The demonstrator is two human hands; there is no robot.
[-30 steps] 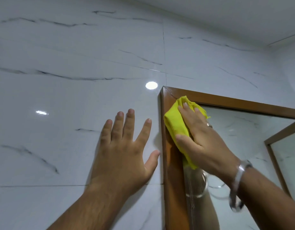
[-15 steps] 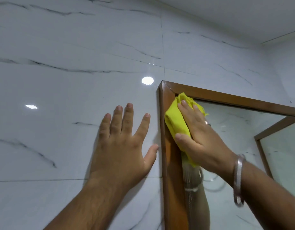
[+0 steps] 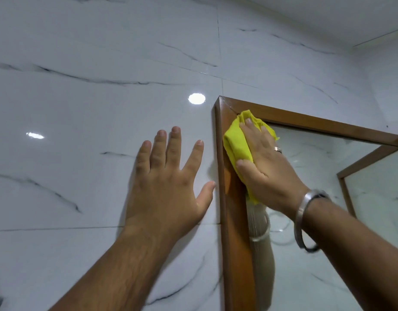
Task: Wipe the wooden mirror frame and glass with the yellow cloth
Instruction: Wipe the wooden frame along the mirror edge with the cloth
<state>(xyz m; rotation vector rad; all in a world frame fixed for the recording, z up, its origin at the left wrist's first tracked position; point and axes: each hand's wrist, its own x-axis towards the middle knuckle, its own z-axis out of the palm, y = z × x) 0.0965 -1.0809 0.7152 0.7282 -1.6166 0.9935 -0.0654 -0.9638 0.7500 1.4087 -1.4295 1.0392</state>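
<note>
A wooden mirror frame (image 3: 235, 243) hangs on a white marble-look wall, its top left corner in the middle of the view. The mirror glass (image 3: 317, 158) fills the space to the right of the frame's left rail. My right hand (image 3: 265, 167) presses a folded yellow cloth (image 3: 237, 142) flat against the inner corner, where the left rail meets the top rail and the glass. A ring and a metal bracelet sit on that hand and wrist. My left hand (image 3: 166, 182) lies flat on the wall, fingers spread, its thumb touching the frame's outer edge.
The tiled wall (image 3: 92, 97) stretches left and above the mirror, with ceiling-light glare spots on it. The white ceiling (image 3: 328, 14) is close above. The glass reflects my right forearm and another wooden-framed opening (image 3: 359, 167) at the right.
My right hand has slid the cloth slightly upward, further into the frame's top left corner. The left hand stays flat on the wall.
</note>
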